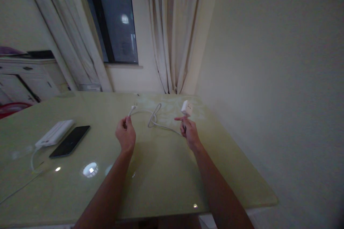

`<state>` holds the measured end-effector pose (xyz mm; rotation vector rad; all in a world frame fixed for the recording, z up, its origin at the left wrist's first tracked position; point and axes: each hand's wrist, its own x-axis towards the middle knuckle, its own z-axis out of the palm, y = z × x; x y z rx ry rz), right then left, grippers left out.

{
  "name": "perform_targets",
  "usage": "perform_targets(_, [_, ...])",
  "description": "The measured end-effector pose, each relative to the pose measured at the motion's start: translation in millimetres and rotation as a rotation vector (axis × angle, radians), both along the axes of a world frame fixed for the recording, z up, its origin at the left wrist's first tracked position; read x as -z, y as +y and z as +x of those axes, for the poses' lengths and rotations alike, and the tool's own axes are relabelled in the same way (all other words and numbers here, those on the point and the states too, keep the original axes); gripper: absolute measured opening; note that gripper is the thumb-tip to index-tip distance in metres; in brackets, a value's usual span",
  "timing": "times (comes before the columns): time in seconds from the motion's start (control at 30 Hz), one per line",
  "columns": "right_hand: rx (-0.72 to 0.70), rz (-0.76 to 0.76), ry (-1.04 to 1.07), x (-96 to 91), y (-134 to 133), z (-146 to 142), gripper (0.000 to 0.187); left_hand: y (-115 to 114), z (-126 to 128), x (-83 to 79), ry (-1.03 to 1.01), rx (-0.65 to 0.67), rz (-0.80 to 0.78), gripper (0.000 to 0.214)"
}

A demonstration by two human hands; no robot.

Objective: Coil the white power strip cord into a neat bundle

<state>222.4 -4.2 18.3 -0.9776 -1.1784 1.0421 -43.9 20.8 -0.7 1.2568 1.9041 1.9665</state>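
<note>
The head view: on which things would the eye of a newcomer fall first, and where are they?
First, probably, the two hands over the table: the left hand grips a white cord just behind its plug, and the right hand points its index finger leftward, just below a white socket. Between them, the cord makes a loop. Off to the left, a black phone lies beside a white block.
</note>
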Motion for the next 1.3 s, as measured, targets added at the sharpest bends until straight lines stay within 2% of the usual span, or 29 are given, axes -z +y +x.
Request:
perform_targets(0.07, [-0.062, -0.026, -0.116, 6.2, -3.5, -19.4, 0.066, -13.5, 13.1, -5.0, 0.009, 0.039, 0.151, 0.039])
perform_targets(0.17, [-0.12, 0.039, -0.263, 13.2, -11.4, -43.4, 0.063, -34.4, 35.3, -7.9, 0.117, 0.215, 0.271, 0.032])
perform_targets(0.3, [-0.238, 0.136, -0.245, 17.0, -21.7, -60.1, 0.055, -51.6, 58.9, -2.1, 0.258, 0.452, 0.342, 0.023])
perform_targets(0.37, [-0.245, 0.169, -0.214, 18.5, -23.5, -62.8, 0.056, -54.7, 66.4, 3.2, 0.272, 0.573, 0.343, 0.02])
perform_targets(0.5, [-0.122, 0.214, -0.221, 19.8, -20.9, -61.4, 0.054, -55.8, 73.8, 10.1, 0.143, 0.814, 0.223, 0.014])
perform_targets(0.6, [-0.044, 0.287, -0.317, 17.0, -20.7, -57.8, 0.048, -56.3, 74.9, 10.3, -0.124, 0.988, 0.029, 0.026])
perform_targets(0.7, [0.051, 0.359, -0.513, 12.6, -25.8, -54.0, 0.046, -56.3, 75.2, 9.7, -0.366, 1.106, -0.091, 0.042])
perform_targets(0.8, [0.092, 0.438, -0.716, 9.9, -32.0, -49.6, 0.042, -54.9, 77.1, 9.2, -0.47, 1.113, -0.213, 0.053])
perform_targets(0.87, [0.052, 0.5, -0.826, 9.2, -34.1, -46.0, 0.037, -53.9, 79.5, 8.4, -0.5, 1.089, -0.302, 0.056])
perform_targets(0.97, [-0.034, 0.566, -0.912, 8.7, -33.7, -41.6, 0.032, -53.4, 83.1, 6.7, -0.573, 1.051, -0.325, 0.056])
perform_targets(1.07, [-0.082, 0.569, -0.833, 8.8, -31.8, -41.5, 0.035, -53.6, 84.3, 5.4, -0.591, 1.026, -0.287, 0.054])
perform_targets(1.2, [-0.017, 0.491, -0.62, 9.5, -30.3, -46.0, 0.047, -56.1, 82.2, 1.5, -0.59, 0.98, -0.223, 0.056])
perform_targets(1.3, [0.011, 0.423, -0.509, 9.4, -28.6, -48.6, 0.053, -60.7, 79.5, -3.8, -0.565, 0.932, -0.118, 0.058])
